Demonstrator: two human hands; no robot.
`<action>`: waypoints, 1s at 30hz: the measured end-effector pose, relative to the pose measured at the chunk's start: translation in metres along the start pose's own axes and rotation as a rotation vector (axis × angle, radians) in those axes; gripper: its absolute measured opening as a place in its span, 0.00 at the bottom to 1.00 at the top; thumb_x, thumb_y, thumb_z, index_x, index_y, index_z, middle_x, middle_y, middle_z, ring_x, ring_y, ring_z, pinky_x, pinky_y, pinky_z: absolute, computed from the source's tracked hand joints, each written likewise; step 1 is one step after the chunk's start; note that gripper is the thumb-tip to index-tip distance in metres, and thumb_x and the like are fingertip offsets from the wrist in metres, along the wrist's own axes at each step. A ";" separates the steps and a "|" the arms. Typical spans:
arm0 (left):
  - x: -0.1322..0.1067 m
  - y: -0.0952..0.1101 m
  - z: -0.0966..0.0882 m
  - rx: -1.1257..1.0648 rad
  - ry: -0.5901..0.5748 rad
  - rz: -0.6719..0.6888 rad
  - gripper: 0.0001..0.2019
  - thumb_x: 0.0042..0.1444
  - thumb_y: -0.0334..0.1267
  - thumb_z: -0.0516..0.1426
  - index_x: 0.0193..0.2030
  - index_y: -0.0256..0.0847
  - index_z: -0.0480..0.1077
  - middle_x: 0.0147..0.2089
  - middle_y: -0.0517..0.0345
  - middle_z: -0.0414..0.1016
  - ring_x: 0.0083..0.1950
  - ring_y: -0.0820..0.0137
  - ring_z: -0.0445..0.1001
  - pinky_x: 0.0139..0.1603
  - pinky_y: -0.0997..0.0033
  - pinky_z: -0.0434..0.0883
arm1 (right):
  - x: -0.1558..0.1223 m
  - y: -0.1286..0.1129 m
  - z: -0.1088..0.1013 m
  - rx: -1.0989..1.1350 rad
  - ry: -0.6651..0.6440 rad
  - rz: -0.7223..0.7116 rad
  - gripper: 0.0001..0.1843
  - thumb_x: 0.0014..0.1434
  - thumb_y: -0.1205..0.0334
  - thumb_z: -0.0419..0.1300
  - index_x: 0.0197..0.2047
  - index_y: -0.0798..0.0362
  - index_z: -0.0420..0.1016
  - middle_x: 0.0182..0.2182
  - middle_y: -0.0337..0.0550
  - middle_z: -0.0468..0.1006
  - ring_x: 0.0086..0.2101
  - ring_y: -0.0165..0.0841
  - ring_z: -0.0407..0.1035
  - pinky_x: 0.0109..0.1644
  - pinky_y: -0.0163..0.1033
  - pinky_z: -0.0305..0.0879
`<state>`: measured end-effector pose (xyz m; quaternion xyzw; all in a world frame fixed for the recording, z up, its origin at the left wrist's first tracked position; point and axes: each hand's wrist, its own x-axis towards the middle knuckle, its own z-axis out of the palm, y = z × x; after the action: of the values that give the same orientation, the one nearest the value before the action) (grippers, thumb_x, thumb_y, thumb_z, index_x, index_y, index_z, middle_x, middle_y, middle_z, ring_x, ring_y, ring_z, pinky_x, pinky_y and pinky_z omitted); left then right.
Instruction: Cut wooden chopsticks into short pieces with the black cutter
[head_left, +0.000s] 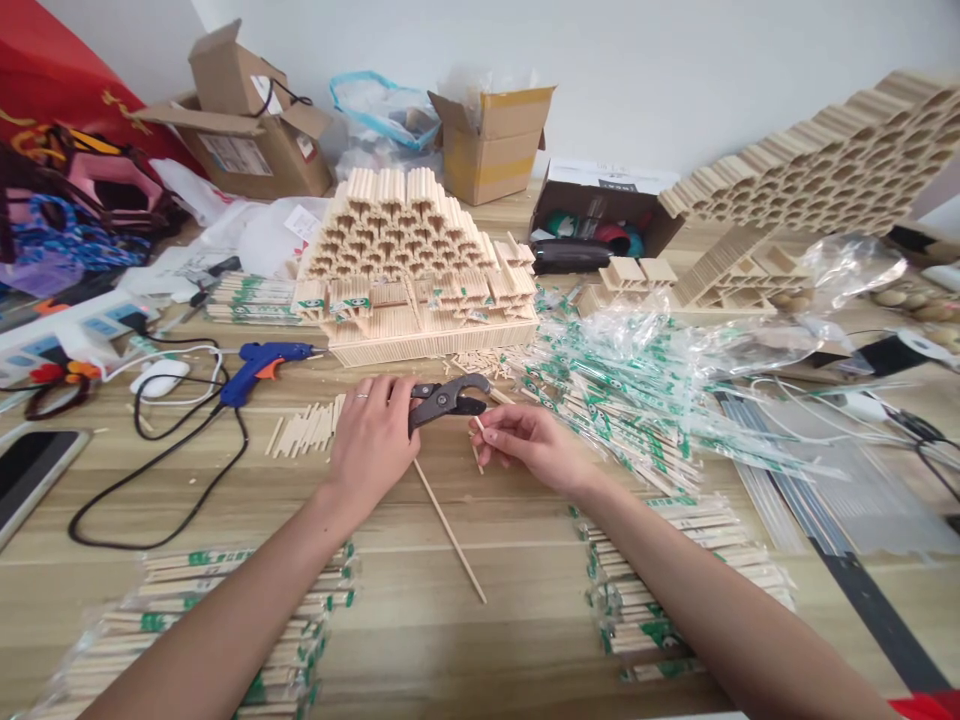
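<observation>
Left hand [371,445]: grip closed around black cutting pliers [448,403]. Right hand [536,447]: grip pinching a short wooden stick piece [478,437] between the fingertips, just beside the pliers. Long wooden stick [450,530] lies on the bench [480,650], running toward the viewer from under the pliers. Loose cut sticks [304,430] left of the pliers; blue hot glue gun [262,365] farther left. Plastic-wrapped chopstick bundles [622,420] right of the pliers. Tiered stick structure [420,270] beyond the pliers.
</observation>
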<state>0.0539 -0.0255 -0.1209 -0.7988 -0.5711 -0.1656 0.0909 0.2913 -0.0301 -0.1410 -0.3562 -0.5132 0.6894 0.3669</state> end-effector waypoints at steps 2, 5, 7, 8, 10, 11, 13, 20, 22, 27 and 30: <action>0.000 -0.001 0.000 0.005 -0.007 -0.011 0.19 0.57 0.26 0.54 0.56 0.37 0.70 0.48 0.44 0.75 0.51 0.51 0.72 0.52 0.52 0.71 | 0.000 -0.001 0.000 0.000 0.001 0.001 0.17 0.59 0.48 0.71 0.42 0.52 0.78 0.37 0.44 0.84 0.32 0.32 0.78 0.29 0.35 0.62; 0.000 -0.001 0.000 -0.001 -0.009 -0.019 0.20 0.57 0.25 0.53 0.57 0.37 0.70 0.49 0.42 0.75 0.52 0.49 0.71 0.52 0.50 0.70 | 0.000 -0.002 0.001 0.000 0.002 0.010 0.17 0.59 0.48 0.71 0.41 0.51 0.79 0.37 0.44 0.84 0.31 0.33 0.78 0.29 0.36 0.62; 0.000 -0.001 0.001 0.002 -0.005 -0.027 0.21 0.57 0.25 0.52 0.57 0.37 0.69 0.49 0.41 0.75 0.52 0.49 0.71 0.52 0.49 0.69 | 0.000 -0.003 0.002 0.001 0.004 0.019 0.17 0.58 0.47 0.72 0.41 0.51 0.79 0.37 0.44 0.84 0.31 0.33 0.78 0.29 0.36 0.63; 0.000 0.000 0.002 0.005 -0.003 -0.033 0.22 0.57 0.24 0.52 0.57 0.38 0.69 0.49 0.41 0.75 0.53 0.48 0.71 0.52 0.49 0.69 | 0.000 -0.003 0.002 0.004 0.005 0.023 0.18 0.58 0.47 0.72 0.41 0.51 0.79 0.37 0.44 0.84 0.31 0.33 0.77 0.30 0.36 0.63; -0.001 0.001 0.003 0.013 0.002 -0.039 0.22 0.57 0.24 0.51 0.58 0.37 0.69 0.50 0.40 0.75 0.53 0.48 0.71 0.52 0.48 0.69 | 0.000 -0.003 0.002 0.010 0.005 0.028 0.18 0.57 0.46 0.72 0.41 0.51 0.79 0.37 0.44 0.84 0.31 0.33 0.77 0.30 0.37 0.63; 0.000 0.001 0.003 0.015 0.003 -0.038 0.23 0.57 0.24 0.51 0.58 0.37 0.69 0.50 0.40 0.76 0.53 0.48 0.71 0.52 0.48 0.69 | 0.000 -0.004 0.002 0.010 0.005 0.028 0.18 0.57 0.46 0.72 0.41 0.51 0.79 0.37 0.44 0.84 0.31 0.33 0.77 0.30 0.36 0.63; 0.001 -0.001 0.003 0.009 0.005 -0.039 0.23 0.57 0.24 0.50 0.59 0.36 0.69 0.51 0.39 0.76 0.53 0.47 0.71 0.53 0.48 0.69 | -0.002 -0.005 0.002 -0.002 -0.001 0.027 0.17 0.59 0.47 0.71 0.41 0.51 0.79 0.36 0.43 0.84 0.31 0.33 0.77 0.31 0.36 0.63; 0.006 -0.035 0.002 0.047 0.073 -0.161 0.23 0.54 0.25 0.54 0.58 0.31 0.68 0.50 0.35 0.75 0.54 0.44 0.70 0.56 0.45 0.69 | -0.006 -0.003 0.003 -0.065 -0.031 0.027 0.18 0.61 0.46 0.70 0.41 0.53 0.79 0.30 0.43 0.83 0.29 0.32 0.74 0.32 0.37 0.65; 0.005 -0.035 0.002 0.032 0.071 -0.140 0.24 0.53 0.25 0.54 0.59 0.32 0.68 0.50 0.36 0.75 0.53 0.45 0.70 0.56 0.46 0.69 | -0.005 -0.002 0.004 -0.051 -0.020 0.027 0.18 0.60 0.46 0.70 0.41 0.53 0.79 0.32 0.44 0.83 0.29 0.32 0.74 0.31 0.37 0.64; 0.003 -0.014 0.002 -0.080 0.026 -0.038 0.26 0.53 0.23 0.54 0.60 0.36 0.68 0.53 0.40 0.75 0.56 0.48 0.71 0.58 0.49 0.70 | -0.003 -0.003 0.004 -0.023 0.004 0.011 0.17 0.60 0.48 0.71 0.42 0.53 0.78 0.34 0.45 0.83 0.29 0.31 0.75 0.29 0.36 0.62; 0.001 -0.003 0.003 -0.096 -0.002 -0.004 0.27 0.54 0.23 0.54 0.61 0.37 0.67 0.53 0.42 0.76 0.55 0.49 0.71 0.57 0.50 0.70 | -0.003 -0.003 0.005 -0.014 0.002 0.006 0.17 0.59 0.48 0.71 0.41 0.53 0.78 0.33 0.44 0.83 0.29 0.31 0.75 0.28 0.36 0.61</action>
<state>0.0512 -0.0228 -0.1233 -0.8013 -0.5643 -0.1920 0.0517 0.2888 -0.0338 -0.1364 -0.3608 -0.5165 0.6867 0.3627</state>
